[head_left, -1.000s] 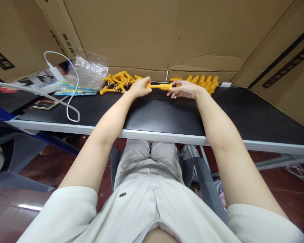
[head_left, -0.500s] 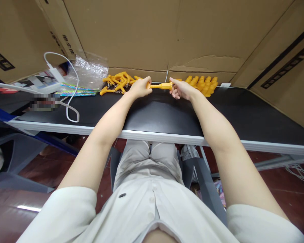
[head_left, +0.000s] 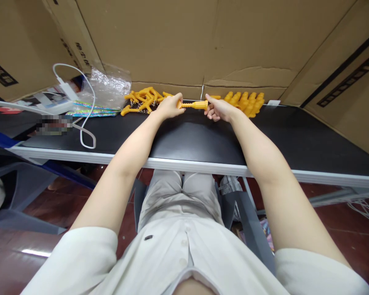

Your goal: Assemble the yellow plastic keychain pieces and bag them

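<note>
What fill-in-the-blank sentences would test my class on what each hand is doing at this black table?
1. Both hands grip one ____ plastic rod.
2. The left hand holds the rod's ____ end.
3. The white cable lies nearest the ____ hand.
4. Behind the right hand, the wall is ____.

Missing words: yellow; left; left; cardboard

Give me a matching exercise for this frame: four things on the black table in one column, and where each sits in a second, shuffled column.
Things:
1. yellow rod
2. white cable
3. pile of Y-shaped yellow parts
4. row of yellow caps

Places:
A. behind the right hand, near the cardboard wall
B. looped at the table's left end
C. held between both hands, with the left hand on one end
D. behind the left hand, beside a clear plastic bag

Pairs: 1-C, 2-B, 3-D, 4-A
</note>
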Available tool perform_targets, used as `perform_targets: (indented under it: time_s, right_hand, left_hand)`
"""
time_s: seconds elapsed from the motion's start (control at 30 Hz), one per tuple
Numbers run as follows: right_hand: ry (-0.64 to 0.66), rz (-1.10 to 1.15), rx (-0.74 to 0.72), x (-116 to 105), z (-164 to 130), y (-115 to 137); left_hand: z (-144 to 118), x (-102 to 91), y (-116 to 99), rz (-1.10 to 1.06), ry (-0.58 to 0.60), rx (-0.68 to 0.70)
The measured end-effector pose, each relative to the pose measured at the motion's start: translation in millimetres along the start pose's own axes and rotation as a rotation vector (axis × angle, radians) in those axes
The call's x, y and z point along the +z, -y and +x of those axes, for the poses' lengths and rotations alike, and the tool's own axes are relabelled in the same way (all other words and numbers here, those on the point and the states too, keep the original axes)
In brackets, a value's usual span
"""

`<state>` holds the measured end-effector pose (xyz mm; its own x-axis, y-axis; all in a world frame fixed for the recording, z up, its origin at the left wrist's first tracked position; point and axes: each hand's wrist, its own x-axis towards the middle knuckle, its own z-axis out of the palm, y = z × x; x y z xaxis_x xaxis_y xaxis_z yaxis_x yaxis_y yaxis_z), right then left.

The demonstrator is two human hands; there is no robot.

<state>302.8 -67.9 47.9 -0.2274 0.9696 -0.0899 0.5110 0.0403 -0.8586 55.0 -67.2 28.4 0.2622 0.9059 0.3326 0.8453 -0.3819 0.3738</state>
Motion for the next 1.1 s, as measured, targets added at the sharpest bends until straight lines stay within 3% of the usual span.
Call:
perform_targets:
  time_s: [0.3, 0.5, 1.1]
  right_hand:
    - [0.078, 0.082, 0.042, -8.7, -4.9, 0.2]
    - [0.014, 0.221, 0.002, -11.0, -19.2, 7.3]
    - [0.008, 0.273, -0.038, -4.1, -3.8, -1.3]
  left_hand:
    - [-2.4, -3.2, -2.4, 0.004, 0.001, -0.030]
    - [1.2, -0.8, 4.7, -0.016, 0.001, -0.012]
    - [2.4, 0.5, 7.6, 0.061, -0.010, 0.013]
